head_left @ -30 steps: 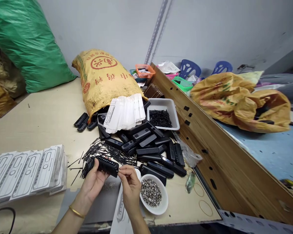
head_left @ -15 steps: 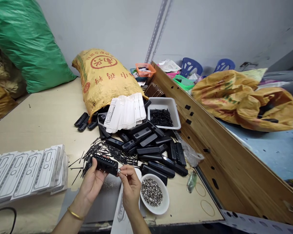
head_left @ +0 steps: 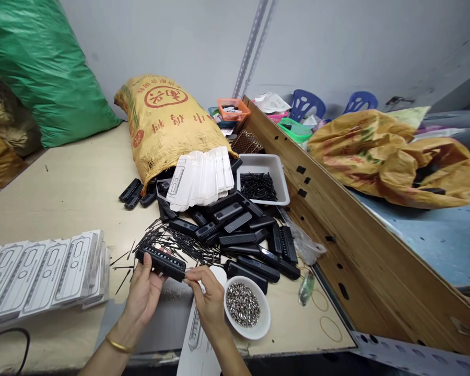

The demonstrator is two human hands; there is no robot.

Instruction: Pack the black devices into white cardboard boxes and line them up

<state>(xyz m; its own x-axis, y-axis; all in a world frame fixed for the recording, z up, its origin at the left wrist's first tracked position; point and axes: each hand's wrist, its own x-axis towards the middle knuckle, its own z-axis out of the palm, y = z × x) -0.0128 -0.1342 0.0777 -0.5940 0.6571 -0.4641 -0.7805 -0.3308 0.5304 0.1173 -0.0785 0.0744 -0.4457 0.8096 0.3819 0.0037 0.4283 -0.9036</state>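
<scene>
My left hand (head_left: 145, 287) is wrapped round a black slotted case (head_left: 163, 263), held tilted above the table with its row of slots and small markings facing up. At the case's right end, my right hand (head_left: 207, 292) has thumb and forefinger pinched together. Whatever sits between those fingertips is too small and hidden to make out. Just right of that hand stands a white bowl (head_left: 263, 319) full of small shiny metal pieces (head_left: 243, 305). Thin black rods (head_left: 180, 241) lie scattered behind the case. A printed white card (head_left: 196, 342) is partly under my right wrist.
Behind the rods, black cases (head_left: 238, 237) lie heaped beside white folded cartons (head_left: 201, 177) and a yellow woven sack (head_left: 172, 125). A grey tray (head_left: 280, 183) holds more black rods. White boxes (head_left: 43, 277) stand in a row at left. A wooden board (head_left: 348, 245) edges the table.
Both hands and the case have shifted slightly left, and the case tilts a little more. The pinched fingers stay at its right end. The view has moved slightly.
</scene>
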